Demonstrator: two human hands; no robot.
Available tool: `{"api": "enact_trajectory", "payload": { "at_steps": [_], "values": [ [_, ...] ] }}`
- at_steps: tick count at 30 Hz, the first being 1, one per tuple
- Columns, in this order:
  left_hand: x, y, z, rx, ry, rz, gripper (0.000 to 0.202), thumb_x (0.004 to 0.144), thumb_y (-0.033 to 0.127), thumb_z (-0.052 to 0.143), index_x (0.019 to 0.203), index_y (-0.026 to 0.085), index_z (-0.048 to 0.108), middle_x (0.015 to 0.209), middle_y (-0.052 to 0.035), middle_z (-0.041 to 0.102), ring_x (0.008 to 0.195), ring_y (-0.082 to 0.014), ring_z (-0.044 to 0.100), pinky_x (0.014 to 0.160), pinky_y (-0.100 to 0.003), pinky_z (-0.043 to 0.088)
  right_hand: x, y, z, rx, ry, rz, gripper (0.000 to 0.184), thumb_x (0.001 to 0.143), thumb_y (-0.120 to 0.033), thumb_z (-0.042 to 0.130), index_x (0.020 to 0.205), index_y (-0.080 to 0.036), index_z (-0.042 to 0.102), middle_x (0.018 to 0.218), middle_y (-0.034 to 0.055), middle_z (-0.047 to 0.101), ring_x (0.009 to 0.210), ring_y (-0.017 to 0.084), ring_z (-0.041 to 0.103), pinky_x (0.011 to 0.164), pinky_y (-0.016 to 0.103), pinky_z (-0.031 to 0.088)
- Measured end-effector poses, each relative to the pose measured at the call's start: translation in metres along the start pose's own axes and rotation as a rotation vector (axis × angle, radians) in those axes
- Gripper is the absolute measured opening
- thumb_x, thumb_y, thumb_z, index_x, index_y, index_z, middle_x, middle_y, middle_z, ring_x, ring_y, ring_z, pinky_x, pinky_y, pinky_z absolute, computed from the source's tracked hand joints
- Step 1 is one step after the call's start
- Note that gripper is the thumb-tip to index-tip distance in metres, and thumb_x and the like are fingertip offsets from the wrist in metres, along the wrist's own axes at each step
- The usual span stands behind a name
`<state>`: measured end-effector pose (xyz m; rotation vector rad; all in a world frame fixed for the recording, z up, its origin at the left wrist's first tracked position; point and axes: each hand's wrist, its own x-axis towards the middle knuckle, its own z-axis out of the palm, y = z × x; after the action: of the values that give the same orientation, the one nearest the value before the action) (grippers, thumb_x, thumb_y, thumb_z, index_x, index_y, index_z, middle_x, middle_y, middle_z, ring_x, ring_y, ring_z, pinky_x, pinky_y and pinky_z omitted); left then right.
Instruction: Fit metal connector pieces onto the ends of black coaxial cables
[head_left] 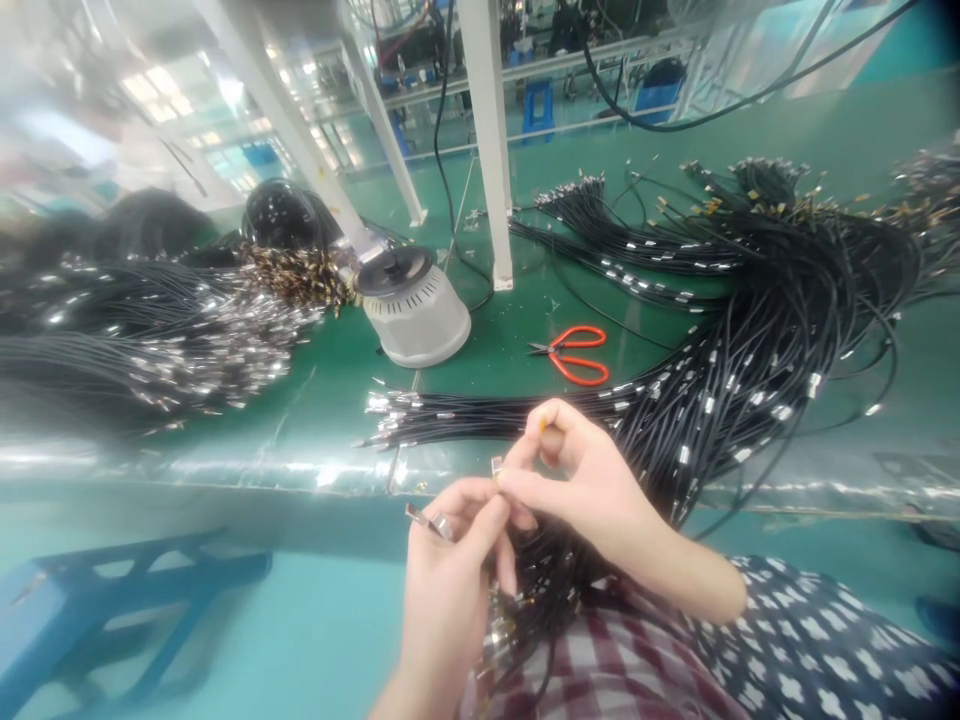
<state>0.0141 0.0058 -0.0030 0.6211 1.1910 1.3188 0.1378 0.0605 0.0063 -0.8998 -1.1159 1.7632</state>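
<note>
My left hand (448,575) is closed, thumb and forefinger pinched beside the tips of my right hand. A short metal piece (429,520), perhaps a cable end, sticks out between its fingers on the left. With thumb and forefinger together, my right hand (577,470) grips a small metal connector (496,467); a yellowish bit (543,425) shows at its curled fingers. Both hands meet in front of the bench edge. Below them a bundle of black cables (551,565) hangs over the lap, its metal ends (502,630) partly hidden by my left hand.
On the green bench (517,320) lie orange-handled scissors (577,355) and a large heap of black cables (750,320) to the right. A grey-white round device (420,315) stands beside more cables (187,310) at left. White posts (487,140) rise behind. A blue stool (135,610) stands below.
</note>
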Motion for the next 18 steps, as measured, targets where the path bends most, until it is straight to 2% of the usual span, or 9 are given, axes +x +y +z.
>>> {"api": "enact_trajectory", "payload": {
  "at_steps": [5,8,11,14,18],
  "values": [
    [-0.001,-0.001,0.0,-0.007,-0.008,0.011,0.015,0.082,0.021,0.067,0.07,0.013,0.067,0.064,-0.002,0.068,0.032,-0.0037,0.049,0.037,-0.016,0.031,0.002,0.002,0.001,0.013,0.025,0.01,0.035,0.071,-0.018,0.076,0.082,-0.022,0.043,0.073,-0.0055,0.064,0.05,0.008,0.055,0.053,0.025,0.044],
    [0.0,-0.001,-0.001,-0.049,-0.039,-0.013,0.014,0.082,0.023,0.068,0.072,0.013,0.068,0.065,-0.0018,0.069,0.031,-0.0045,0.049,0.035,-0.016,0.032,0.009,0.005,-0.005,0.139,-0.06,0.096,0.04,0.067,-0.023,0.081,0.085,-0.022,0.046,0.076,-0.0042,0.067,0.048,0.008,0.056,0.051,0.024,0.044],
    [0.002,-0.001,-0.002,-0.105,-0.117,-0.07,0.017,0.083,0.025,0.068,0.07,0.014,0.066,0.063,-0.0018,0.068,0.03,-0.0039,0.048,0.036,-0.016,0.032,0.015,0.007,-0.009,0.256,-0.174,0.175,0.04,0.065,-0.019,0.083,0.086,-0.02,0.049,0.075,-0.0039,0.069,0.052,0.009,0.06,0.053,0.022,0.046],
    [0.004,-0.001,-0.003,-0.183,-0.173,-0.159,0.025,0.085,0.028,0.067,0.066,0.012,0.063,0.054,0.0018,0.059,0.029,0.0002,0.038,0.037,-0.015,0.026,0.018,0.005,-0.011,0.263,-0.161,0.162,0.04,0.062,-0.015,0.084,0.083,-0.02,0.05,0.067,-0.0052,0.069,0.06,0.01,0.064,0.06,0.022,0.05],
    [0.008,-0.002,-0.005,-0.286,-0.224,-0.246,0.029,0.084,0.031,0.068,0.065,0.012,0.059,0.051,0.0056,0.049,0.032,0.0018,0.026,0.037,-0.016,0.02,0.018,0.002,-0.01,0.186,-0.144,0.121,0.039,0.065,-0.021,0.084,0.083,-0.02,0.049,0.067,-0.005,0.07,0.06,0.011,0.065,0.063,0.024,0.051]
  ]
}}
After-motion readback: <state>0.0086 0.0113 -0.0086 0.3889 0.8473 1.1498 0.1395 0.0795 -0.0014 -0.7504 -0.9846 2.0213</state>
